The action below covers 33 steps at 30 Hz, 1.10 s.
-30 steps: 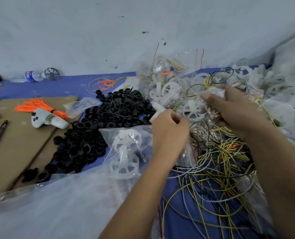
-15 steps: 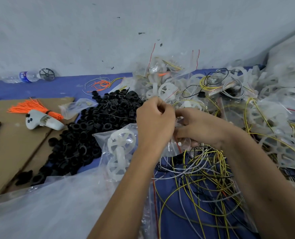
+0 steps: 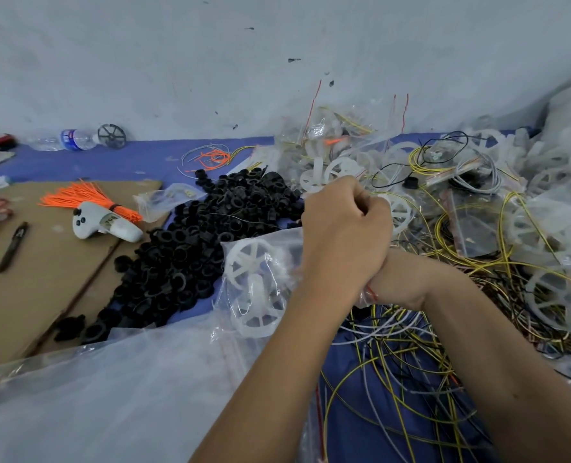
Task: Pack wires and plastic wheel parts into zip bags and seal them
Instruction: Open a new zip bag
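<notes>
Single head-worn wide-angle view, looking forward and down from close above the blue work surface, tilted slightly. Near enough for both forearms to fill the lower right. Pale wall across the top, cardboard sheet at left. No second view to share with.

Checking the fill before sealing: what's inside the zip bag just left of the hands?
Two white spoked wheels show through the clear zip bag. Its right end is covered by the left hand, so any wires there can't be seen.
</notes>
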Each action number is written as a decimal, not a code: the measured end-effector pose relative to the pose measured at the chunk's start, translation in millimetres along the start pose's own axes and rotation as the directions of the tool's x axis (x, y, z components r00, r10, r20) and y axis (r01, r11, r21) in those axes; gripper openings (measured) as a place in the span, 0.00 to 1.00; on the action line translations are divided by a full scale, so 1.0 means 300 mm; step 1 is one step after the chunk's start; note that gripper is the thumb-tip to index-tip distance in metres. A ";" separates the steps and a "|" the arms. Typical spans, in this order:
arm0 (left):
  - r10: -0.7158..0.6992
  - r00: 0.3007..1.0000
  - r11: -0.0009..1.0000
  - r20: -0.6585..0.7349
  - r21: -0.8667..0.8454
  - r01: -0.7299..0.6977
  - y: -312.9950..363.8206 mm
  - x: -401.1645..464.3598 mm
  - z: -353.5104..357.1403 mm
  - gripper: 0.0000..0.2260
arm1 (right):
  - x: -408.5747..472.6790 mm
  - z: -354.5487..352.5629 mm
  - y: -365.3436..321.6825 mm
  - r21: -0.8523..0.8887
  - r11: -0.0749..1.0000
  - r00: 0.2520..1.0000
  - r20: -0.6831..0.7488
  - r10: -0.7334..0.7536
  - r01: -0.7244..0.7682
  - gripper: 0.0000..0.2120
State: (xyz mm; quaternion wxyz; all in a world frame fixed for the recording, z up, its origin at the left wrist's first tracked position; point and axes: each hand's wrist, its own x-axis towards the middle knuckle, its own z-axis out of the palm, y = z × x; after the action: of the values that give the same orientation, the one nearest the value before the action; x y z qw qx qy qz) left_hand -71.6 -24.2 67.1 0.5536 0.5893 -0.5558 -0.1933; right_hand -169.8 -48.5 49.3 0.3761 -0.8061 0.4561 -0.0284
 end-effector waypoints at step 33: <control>0.035 0.999 0.998 -0.027 0.057 -0.033 -0.031 -0.006 0.023 0.10 | -0.051 -0.014 -0.010 0.070 0.997 0.999 0.039 -0.018 0.015 0.27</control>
State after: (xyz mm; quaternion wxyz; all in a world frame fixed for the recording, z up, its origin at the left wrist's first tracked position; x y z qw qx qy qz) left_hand -73.8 -27.8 56.3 0.5478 0.5977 -0.5631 -0.1598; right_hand -178.2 -38.4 58.7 0.4127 -0.7966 0.4406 -0.0314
